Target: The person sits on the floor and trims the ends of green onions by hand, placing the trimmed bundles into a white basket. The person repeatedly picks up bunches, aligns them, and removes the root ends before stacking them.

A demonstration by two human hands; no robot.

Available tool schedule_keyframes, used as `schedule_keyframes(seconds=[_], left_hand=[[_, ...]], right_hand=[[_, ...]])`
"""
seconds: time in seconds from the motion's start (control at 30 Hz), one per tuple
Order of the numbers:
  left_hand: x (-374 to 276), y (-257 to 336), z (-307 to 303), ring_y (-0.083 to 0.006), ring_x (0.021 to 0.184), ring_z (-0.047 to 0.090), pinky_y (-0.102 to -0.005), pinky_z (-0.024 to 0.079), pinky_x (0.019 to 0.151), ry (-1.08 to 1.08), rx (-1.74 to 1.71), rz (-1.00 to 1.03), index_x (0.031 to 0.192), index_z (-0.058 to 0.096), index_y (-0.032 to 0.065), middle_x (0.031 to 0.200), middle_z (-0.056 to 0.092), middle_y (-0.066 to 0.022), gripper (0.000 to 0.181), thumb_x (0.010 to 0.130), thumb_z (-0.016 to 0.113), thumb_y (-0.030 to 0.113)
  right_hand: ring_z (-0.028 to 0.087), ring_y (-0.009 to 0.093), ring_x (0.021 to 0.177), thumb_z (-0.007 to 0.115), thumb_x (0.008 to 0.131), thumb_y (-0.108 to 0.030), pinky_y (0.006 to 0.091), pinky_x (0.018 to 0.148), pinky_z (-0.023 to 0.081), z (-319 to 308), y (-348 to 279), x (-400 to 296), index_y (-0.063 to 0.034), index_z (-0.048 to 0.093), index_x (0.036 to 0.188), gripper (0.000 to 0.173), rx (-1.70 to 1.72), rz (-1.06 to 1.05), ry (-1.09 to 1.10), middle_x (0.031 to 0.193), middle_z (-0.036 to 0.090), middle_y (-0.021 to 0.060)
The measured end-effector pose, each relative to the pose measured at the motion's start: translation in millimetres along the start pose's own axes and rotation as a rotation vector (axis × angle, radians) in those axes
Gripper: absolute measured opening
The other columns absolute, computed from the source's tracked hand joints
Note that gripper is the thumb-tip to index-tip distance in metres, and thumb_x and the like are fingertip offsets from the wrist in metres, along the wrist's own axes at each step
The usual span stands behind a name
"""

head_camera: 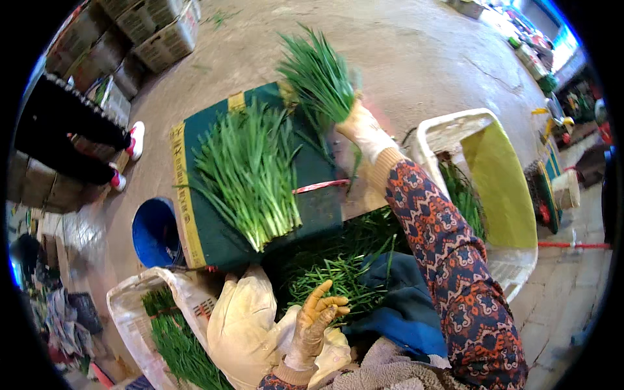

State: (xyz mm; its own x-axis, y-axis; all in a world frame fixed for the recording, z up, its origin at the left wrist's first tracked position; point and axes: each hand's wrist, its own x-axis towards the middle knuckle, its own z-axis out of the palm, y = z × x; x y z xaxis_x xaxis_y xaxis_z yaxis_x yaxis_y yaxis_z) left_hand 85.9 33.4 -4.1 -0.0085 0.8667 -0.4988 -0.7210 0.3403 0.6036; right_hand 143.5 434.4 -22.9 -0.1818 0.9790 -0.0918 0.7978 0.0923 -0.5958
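Observation:
My right hand, in a pale glove, is stretched out and shut on a bunch of long green leaves that look like garlic chives, above the far right edge of a green-covered table. A larger pile of the same leaves lies on the table, pale stems towards me. Beside it is a red-and-white tie strip. My left hand, in a stained glove, is raised near my lap with its fingers apart and holds nothing. Loose cut leaves lie just beyond it.
White crates with green bundles stand at left and right. A blue bucket is beside the table. Another person in black trousers stands at the left near stacked cartons. A red cord runs across at right.

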Motion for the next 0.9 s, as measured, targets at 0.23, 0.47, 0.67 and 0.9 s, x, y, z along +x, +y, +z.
schedule_keyframes(seconds=[0.23,0.47,0.67,0.9], left_hand=[[-10.2,84.9,-44.2,-0.0163,0.099,0.054,-0.0316,0.043,0.089,0.062,0.102,0.193,0.127,0.042,0.0022,0.113,0.055,-0.008,0.059,0.081,0.066,0.03],[105.4,135.1,-149.0,-0.0201,0.106,0.049,-0.0337,0.04,0.087,0.537,0.584,0.2,0.127,0.044,0.0011,0.122,0.049,-0.011,0.057,0.09,0.049,0.044],[159.3,102.4,-146.8,-0.0246,0.089,0.056,-0.0303,0.043,0.079,0.484,0.561,0.485,0.109,0.055,-0.0044,0.097,0.061,-0.0158,0.054,0.092,0.043,0.046],[145.6,150.3,-196.9,-0.0412,0.088,0.059,-0.0417,0.046,0.074,0.699,0.974,0.596,0.105,0.053,-0.0078,0.095,0.06,-0.0299,0.061,0.088,0.047,0.05]], right_hand=[[0.034,0.038,0.127,0.075,0.064,-0.046,0.0467,0.1,0.032,52.6,10.8,-26.3,-0.0015,0.011,0.142,0.111,-0.485,-0.141,0.18,0.138,0.031,0.0267],[0.036,0.043,0.122,0.056,0.081,-0.054,0.0414,0.102,0.031,125.9,-29.6,-151.3,0.0146,0.018,0.133,0.094,0.165,-0.426,-0.037,0.13,0.034,0.0347],[0.032,0.044,0.125,0.065,0.076,-0.027,0.0425,0.105,0.026,192.2,-75.5,-186.5,0.0083,0.018,0.137,0.085,0.078,-0.374,-0.004,0.133,0.031,0.0353],[0.03,0.047,0.124,0.055,0.083,-0.031,0.0445,0.105,0.025,257.3,-147.8,-198.0,0.0066,0.019,0.137,0.076,0.425,-0.451,-0.033,0.133,0.03,0.0345]])
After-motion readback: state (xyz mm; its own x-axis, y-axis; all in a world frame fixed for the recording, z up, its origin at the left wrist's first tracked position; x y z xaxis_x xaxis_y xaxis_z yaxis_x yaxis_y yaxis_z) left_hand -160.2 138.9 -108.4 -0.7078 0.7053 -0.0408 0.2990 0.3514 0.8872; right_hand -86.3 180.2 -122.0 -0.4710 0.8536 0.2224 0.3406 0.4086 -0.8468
